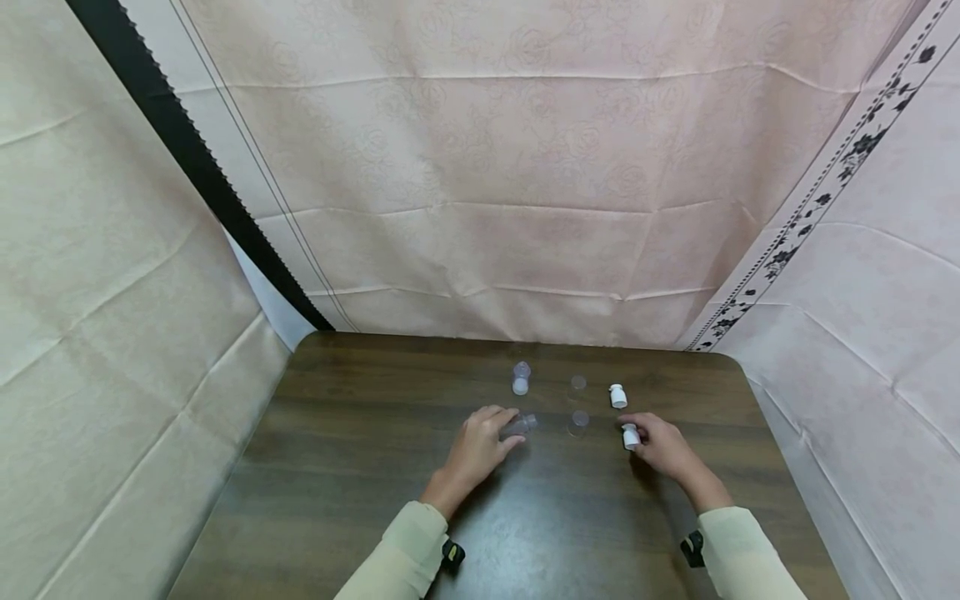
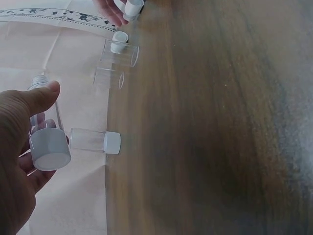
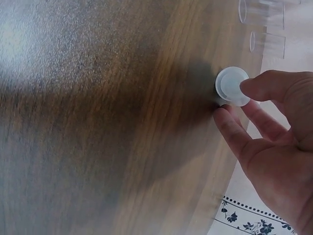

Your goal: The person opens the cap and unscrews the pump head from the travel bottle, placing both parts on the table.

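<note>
My left hand [image 1: 480,446] grips a small clear bottle [image 2: 51,149] with a threaded neck and a white base, thumb along one side and fingers round the other. Beyond it stands a second clear bottle [image 1: 521,377], also white at one end. My right hand [image 1: 663,450] pinches a white pump top [image 1: 631,437] between thumb and fingers; the right wrist view shows its round face [image 3: 233,87]. Whether it touches the table cannot be told. Another white pump top [image 1: 617,396] stands just beyond that hand.
Two clear caps [image 1: 577,422], [image 1: 578,382] stand between the hands on the brown wooden table [image 1: 337,467]. Pale cloth [image 1: 510,167] hangs behind the table's far edge and on both sides.
</note>
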`<state>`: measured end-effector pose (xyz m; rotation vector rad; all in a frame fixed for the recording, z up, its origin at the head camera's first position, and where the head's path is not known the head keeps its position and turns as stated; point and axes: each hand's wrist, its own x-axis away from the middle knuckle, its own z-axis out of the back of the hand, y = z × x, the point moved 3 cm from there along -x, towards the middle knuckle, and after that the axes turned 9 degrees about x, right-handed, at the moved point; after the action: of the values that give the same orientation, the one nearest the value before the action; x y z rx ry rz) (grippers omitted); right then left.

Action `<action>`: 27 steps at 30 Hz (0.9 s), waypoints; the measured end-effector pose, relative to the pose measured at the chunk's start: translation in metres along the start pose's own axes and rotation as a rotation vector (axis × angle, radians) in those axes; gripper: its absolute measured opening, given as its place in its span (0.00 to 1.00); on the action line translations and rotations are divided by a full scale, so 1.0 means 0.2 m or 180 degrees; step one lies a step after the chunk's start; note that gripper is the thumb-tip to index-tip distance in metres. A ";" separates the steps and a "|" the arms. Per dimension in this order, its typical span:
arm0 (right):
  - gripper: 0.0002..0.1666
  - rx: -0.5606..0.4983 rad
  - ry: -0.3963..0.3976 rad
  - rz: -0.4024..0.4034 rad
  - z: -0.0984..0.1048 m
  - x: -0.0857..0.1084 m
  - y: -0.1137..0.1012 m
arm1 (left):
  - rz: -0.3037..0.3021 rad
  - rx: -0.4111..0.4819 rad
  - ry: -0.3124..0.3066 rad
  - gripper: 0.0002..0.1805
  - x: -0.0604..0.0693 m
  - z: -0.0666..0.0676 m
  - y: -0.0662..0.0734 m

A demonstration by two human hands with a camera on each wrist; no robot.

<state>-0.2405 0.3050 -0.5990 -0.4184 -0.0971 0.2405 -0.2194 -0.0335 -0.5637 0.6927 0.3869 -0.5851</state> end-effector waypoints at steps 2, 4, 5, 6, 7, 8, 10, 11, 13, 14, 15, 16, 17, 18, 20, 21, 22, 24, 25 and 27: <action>0.28 -0.0037 -0.0029 -0.0029 0.00 0.00 0.00 | 0.0011 0.0009 -0.0010 0.22 -0.01 0.00 0.00; 0.28 -0.0049 -0.0047 -0.0026 0.01 0.00 0.00 | 0.0037 0.0013 -0.0026 0.22 -0.02 0.00 -0.01; 0.28 -0.0050 -0.0046 -0.0019 0.01 0.00 0.00 | 0.0059 0.0002 -0.0039 0.22 -0.02 0.00 -0.01; 0.27 -0.0054 -0.0040 -0.0009 0.01 0.00 0.00 | 0.0083 0.0005 -0.0046 0.22 -0.02 0.00 -0.01; 0.27 -0.0060 -0.0028 -0.0015 0.02 0.01 0.00 | 0.0111 0.0010 -0.0054 0.22 -0.03 0.00 -0.02; 0.27 -0.0056 -0.0017 -0.0005 0.02 0.01 0.00 | 0.0144 0.0023 -0.0060 0.22 -0.03 -0.01 -0.02; 0.27 -0.0047 0.0005 0.0016 0.03 0.01 0.00 | 0.0224 0.0071 -0.0078 0.22 -0.04 -0.01 -0.03; 0.26 -0.0045 0.0020 0.0019 0.04 0.01 0.00 | 0.0263 0.0099 -0.0088 0.22 -0.04 -0.01 -0.03; 0.26 -0.0030 0.0048 0.0018 0.04 0.01 0.00 | 0.0338 0.0156 -0.0111 0.22 -0.05 -0.01 -0.04; 0.26 -0.0018 0.0064 0.0022 0.05 0.02 0.00 | 0.0375 0.0185 -0.0126 0.22 -0.06 -0.01 -0.05; 0.25 -0.0004 0.0092 0.0018 0.05 0.02 0.00 | 0.0404 0.0220 -0.0136 0.22 -0.06 -0.02 -0.05; 0.25 0.0003 0.0115 0.0016 0.05 0.02 -0.01 | 0.0431 0.0247 -0.0142 0.22 -0.07 -0.02 -0.05; 0.25 -0.0002 0.0150 0.0009 0.06 0.02 -0.01 | 0.0455 0.0282 -0.0140 0.22 -0.07 -0.02 -0.06; 0.25 -0.0002 0.0200 0.0011 0.06 0.03 -0.01 | 0.0479 0.0330 -0.0131 0.21 -0.08 -0.02 -0.06; 0.24 -0.0022 0.0273 -0.0021 0.07 0.03 -0.02 | 0.0521 0.0432 -0.0101 0.21 -0.09 -0.03 -0.07; 0.24 -0.0036 0.0345 -0.0010 0.08 0.04 -0.02 | 0.0533 0.0483 -0.0077 0.21 -0.10 -0.03 -0.08; 0.24 -0.0046 0.0405 -0.0002 0.08 0.04 -0.03 | 0.0538 0.0533 -0.0043 0.20 -0.10 -0.04 -0.09; 0.23 -0.0057 0.0506 -0.0003 0.09 0.05 -0.04 | 0.0540 0.0625 0.0027 0.20 -0.11 -0.04 -0.10; 0.23 -0.0052 0.0547 -0.0003 0.09 0.06 -0.04 | 0.0546 0.0660 0.0058 0.20 -0.11 -0.05 -0.10; 0.23 -0.0035 0.0666 0.0036 0.10 0.07 -0.05 | 0.0574 0.0743 0.0121 0.19 -0.12 -0.06 -0.11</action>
<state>-0.2281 0.3069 -0.5759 -0.4528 0.1092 0.2062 -0.2536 -0.0310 -0.5704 0.9533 0.2898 -0.4500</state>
